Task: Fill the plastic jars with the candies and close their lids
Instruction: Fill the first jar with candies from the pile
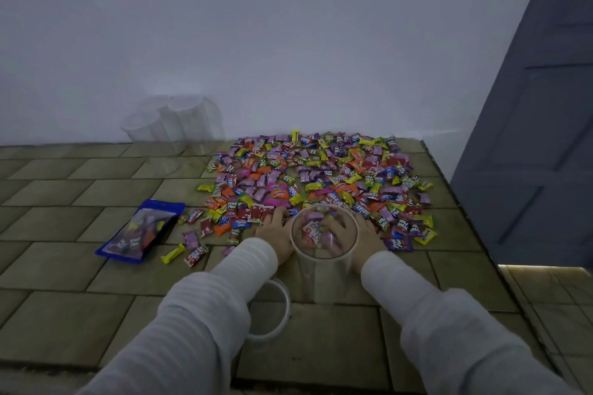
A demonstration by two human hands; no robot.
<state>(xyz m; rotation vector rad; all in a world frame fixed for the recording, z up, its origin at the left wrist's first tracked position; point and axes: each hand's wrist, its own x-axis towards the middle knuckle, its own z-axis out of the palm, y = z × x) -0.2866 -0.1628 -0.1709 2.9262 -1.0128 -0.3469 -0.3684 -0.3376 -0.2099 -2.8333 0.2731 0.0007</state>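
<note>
head view: clear jar (pixel 324 253) stands at the near edge of the candy pile (pixel 317 176), barely filled. left hand (pixel 274 229) rests flat on candies beside it. right hand (pixel 353 234) is behind the jar, grip unclear. lid (pixel 272 311) off; spare jars (pixel 173 125) empty.

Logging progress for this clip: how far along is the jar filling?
Early. Done: nothing closed. In hand: the near jar holds only a few candies; the left hand lies on sweets beside it, and the right hand shows blurred through its wall. Left: most of the candy pile, the loose lid, and the empty jars by the wall.
</note>
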